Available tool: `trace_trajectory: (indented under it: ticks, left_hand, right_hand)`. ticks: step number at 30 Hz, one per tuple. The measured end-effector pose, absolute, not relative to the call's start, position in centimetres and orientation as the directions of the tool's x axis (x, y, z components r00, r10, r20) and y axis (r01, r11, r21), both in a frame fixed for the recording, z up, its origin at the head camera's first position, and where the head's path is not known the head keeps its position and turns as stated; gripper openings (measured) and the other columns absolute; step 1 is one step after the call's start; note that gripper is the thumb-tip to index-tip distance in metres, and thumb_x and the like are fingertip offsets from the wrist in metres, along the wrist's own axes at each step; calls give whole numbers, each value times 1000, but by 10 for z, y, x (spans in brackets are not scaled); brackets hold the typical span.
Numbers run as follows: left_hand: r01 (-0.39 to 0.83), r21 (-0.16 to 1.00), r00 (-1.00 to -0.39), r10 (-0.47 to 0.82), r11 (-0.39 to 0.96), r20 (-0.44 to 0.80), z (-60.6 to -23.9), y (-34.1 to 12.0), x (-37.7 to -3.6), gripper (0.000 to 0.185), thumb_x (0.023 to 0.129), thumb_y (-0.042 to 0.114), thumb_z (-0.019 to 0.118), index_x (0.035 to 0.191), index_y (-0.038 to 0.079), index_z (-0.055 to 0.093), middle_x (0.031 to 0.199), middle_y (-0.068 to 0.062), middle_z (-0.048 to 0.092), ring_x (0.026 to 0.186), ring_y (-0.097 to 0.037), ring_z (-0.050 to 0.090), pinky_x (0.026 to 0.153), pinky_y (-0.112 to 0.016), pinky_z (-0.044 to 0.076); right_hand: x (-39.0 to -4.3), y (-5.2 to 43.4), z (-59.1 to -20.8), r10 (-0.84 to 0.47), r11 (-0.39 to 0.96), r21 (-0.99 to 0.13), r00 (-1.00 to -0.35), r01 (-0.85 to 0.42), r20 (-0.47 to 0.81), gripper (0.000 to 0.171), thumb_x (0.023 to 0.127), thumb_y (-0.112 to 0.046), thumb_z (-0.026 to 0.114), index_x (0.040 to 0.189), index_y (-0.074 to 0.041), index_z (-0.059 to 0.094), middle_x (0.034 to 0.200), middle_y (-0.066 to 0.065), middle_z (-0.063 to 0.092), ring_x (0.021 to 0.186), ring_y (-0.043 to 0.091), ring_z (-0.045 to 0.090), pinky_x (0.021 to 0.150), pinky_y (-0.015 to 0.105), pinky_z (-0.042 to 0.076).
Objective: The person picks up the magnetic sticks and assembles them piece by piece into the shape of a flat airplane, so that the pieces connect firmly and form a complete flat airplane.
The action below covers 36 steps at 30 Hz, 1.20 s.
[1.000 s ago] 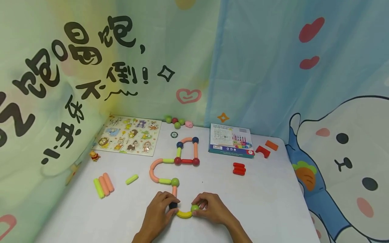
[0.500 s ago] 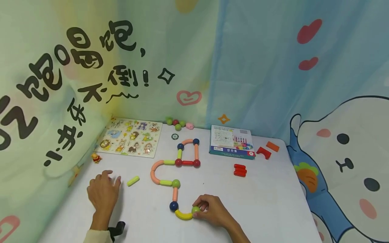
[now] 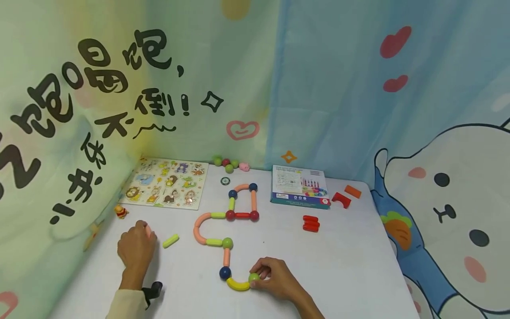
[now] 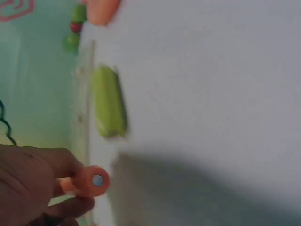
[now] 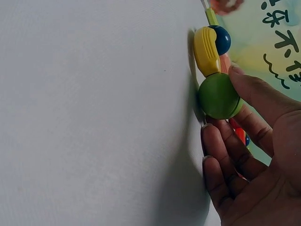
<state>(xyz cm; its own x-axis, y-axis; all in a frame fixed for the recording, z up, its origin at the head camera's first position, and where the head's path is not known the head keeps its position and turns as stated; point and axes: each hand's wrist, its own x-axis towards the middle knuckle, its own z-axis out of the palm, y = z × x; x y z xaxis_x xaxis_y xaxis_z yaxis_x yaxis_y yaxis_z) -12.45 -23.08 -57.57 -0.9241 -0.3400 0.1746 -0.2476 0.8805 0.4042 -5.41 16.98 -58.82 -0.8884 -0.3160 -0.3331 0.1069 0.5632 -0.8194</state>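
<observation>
My left hand point(image 3: 136, 246) pinches a salmon-coloured magnetic rod point(image 4: 89, 181) at the table's left side; its round end with a silver magnet shows in the left wrist view. A loose yellow-green rod point(image 3: 171, 241) lies just right of that hand. My right hand point(image 3: 276, 278) grips a green ball point(image 5: 219, 95) between thumb and fingers at the near end of a chain. A curved yellow rod point(image 5: 206, 51) meets this ball and runs to a dark blue ball point(image 3: 225, 273). From there a salmon rod point(image 3: 226, 257) leads to another green ball point(image 3: 227, 243).
The chain continues through a salmon curve point(image 3: 198, 228) to a closed loop with red balls point(image 3: 254, 215). Three red rods point(image 3: 311, 223) lie to the right. Behind them stand a box point(image 3: 299, 187) and red and orange pieces point(image 3: 341, 200). An animal puzzle board point(image 3: 165, 184) lies at the back left.
My left hand has let go of the dark blue ball, moved left, and taken up a salmon rod. My right hand stays on the green ball.
</observation>
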Motion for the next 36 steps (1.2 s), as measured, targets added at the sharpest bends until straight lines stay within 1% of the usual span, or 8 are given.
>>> trace_trajectory:
  ticks: [5, 11, 16, 19, 24, 30, 33, 36]
  left_hand:
    - [-89, 515, -929, -257, 852, 266, -553, -184, -131, 36, 91, 18, 79, 121, 3, 69, 80, -16, 73, 72, -36, 61, 58, -42, 41]
    - [102, 548, -973, -31, 830, 228, -553, -100, -133, 38, 89, 25, 86, 122, 12, 71, 73, 0, 67, 74, -20, 52, 64, -32, 37]
    - [261, 483, -963, 188, 836, 194, -577, -38, -134, 43, 87, 35, 89, 121, 16, 70, 70, 6, 62, 79, -16, 53, 72, -31, 42]
    - [298, 396, -954, 255, 869, 158, -590, -15, -136, 45, 86, 40, 90, 119, 16, 70, 70, 4, 60, 81, -18, 52, 74, -32, 42]
    - [288, 294, -957, 263, 911, 124, -600, -2, -138, 47, 85, 44, 90, 115, 15, 70, 69, 0, 63, 80, -21, 51, 76, -34, 40]
    - [284, 343, -955, 233, 895, 183, -589, -12, -129, 46, 86, 45, 88, 119, 17, 76, 72, 3, 69, 81, -18, 50, 77, -34, 35]
    - [304, 394, -944, 218, 868, 249, -582, -22, -112, 40, 83, 44, 91, 112, 20, 78, 75, 7, 71, 80, -15, 49, 75, -32, 33]
    - [382, 411, -913, 270, 828, 305, -583, -28, -88, 33, 79, 44, 93, 101, 25, 77, 79, 11, 72, 81, -11, 50, 74, -30, 34]
  right_hand:
    - [-55, 170, -588, -321, 563, -820, -889, 99, -327, 23, 84, -17, 91, 102, -19, 78, 92, -7, 71, 81, 13, 61, 72, 19, 52]
    - [-55, 170, -590, -330, 560, -824, -887, 92, -324, 22, 84, -19, 90, 103, -19, 78, 92, -7, 71, 81, 12, 61, 72, 19, 51]
    - [-54, 172, -594, -345, 535, -840, -885, 88, -312, 22, 86, -21, 90, 104, -18, 78, 93, -5, 72, 80, 11, 61, 72, 19, 51]
    - [-53, 172, -595, -359, 512, -854, -881, 90, -308, 22, 87, -21, 89, 105, -17, 78, 94, -5, 73, 80, 12, 62, 73, 18, 52]
    - [-52, 172, -595, -377, 495, -865, -877, 79, -297, 22, 87, -21, 89, 105, -16, 78, 95, -6, 74, 81, 12, 63, 73, 19, 52]
    - [-60, 176, -591, -346, 496, -866, -899, 69, -269, 19, 90, -23, 86, 105, -14, 78, 91, -3, 73, 78, 11, 63, 71, 19, 53]
    - [-68, 177, -591, -247, 518, -854, -946, 52, -207, 16, 94, -22, 81, 105, -10, 76, 86, -2, 71, 73, 9, 61, 67, 19, 51]
    - [-81, 174, -591, -96, 580, -811, -983, 75, -160, 18, 97, -22, 79, 108, -9, 73, 81, -1, 68, 70, 9, 58, 65, 21, 50]
